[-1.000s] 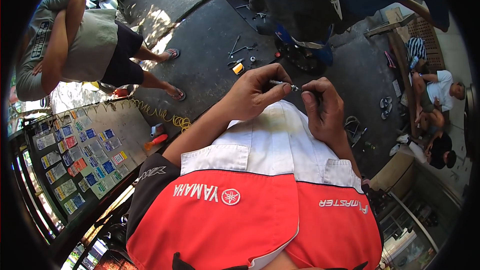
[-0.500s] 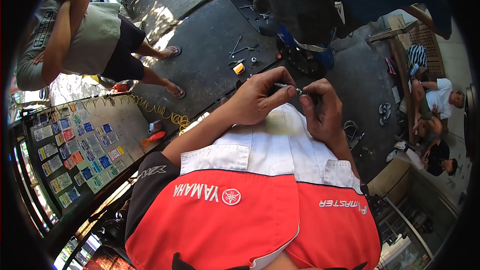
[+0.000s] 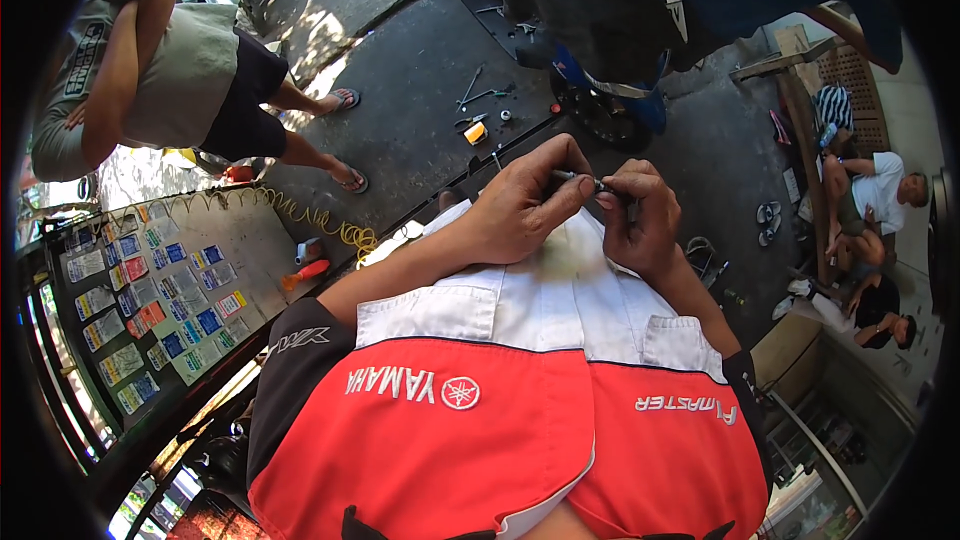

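Observation:
My left hand (image 3: 525,205) and my right hand (image 3: 637,215) meet in front of my chest, over my red, white and black shirt (image 3: 520,410). Between the fingertips of both hands is a small thin metal part (image 3: 583,181), like a short pin or bit. The left thumb and fingers pinch its left end, and the right fingers close on its right end. The part is mostly hidden by the fingers.
Wrenches and small tools (image 3: 478,98) lie on the dark floor beyond my hands, beside a blue motorcycle (image 3: 610,90). A person in a grey shirt (image 3: 150,70) stands at upper left. People sit on a bench (image 3: 860,210) at right. A yellow coiled hose (image 3: 310,215) lies left.
My hands stay together on the small part, with only slight finger shifts. The standing person at left has shifted a little.

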`<state>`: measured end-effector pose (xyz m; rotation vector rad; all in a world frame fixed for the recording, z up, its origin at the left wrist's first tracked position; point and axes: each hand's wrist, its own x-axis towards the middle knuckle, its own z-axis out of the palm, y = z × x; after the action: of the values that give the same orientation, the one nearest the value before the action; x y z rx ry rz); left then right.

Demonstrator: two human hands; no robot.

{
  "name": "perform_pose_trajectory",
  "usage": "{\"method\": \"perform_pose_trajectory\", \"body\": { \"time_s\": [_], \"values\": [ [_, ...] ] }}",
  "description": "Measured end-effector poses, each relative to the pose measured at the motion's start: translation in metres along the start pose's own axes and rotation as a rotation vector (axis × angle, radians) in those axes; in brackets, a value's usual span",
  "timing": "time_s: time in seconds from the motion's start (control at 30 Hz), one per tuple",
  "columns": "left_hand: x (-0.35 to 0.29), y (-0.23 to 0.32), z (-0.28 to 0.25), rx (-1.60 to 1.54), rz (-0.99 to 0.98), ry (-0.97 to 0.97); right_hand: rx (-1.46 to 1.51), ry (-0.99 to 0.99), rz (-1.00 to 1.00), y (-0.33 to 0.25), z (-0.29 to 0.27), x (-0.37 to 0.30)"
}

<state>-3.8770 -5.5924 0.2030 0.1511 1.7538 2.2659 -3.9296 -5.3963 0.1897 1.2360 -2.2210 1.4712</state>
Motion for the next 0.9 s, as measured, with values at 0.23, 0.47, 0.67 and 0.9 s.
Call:
{"method": "perform_pose_trajectory", "body": {
  "time_s": [0.23,0.47,0.67,0.9],
  "values": [
    [0.002,-0.002,-0.002,-0.038,0.017,0.001,0.036,-0.031,-0.014,0.004,0.001,0.004],
    [0.007,-0.004,-0.008,0.062,0.016,0.013,-0.024,-0.124,0.043,0.001,-0.019,0.019],
    [0.021,-0.011,-0.012,-0.191,-0.255,-0.134,0.406,0.172,0.573,-0.001,-0.021,0.003],
    [0.066,-0.031,0.028,-0.817,-0.347,0.119,-0.001,0.206,0.429,0.016,-0.049,-0.008]
  ]
}}
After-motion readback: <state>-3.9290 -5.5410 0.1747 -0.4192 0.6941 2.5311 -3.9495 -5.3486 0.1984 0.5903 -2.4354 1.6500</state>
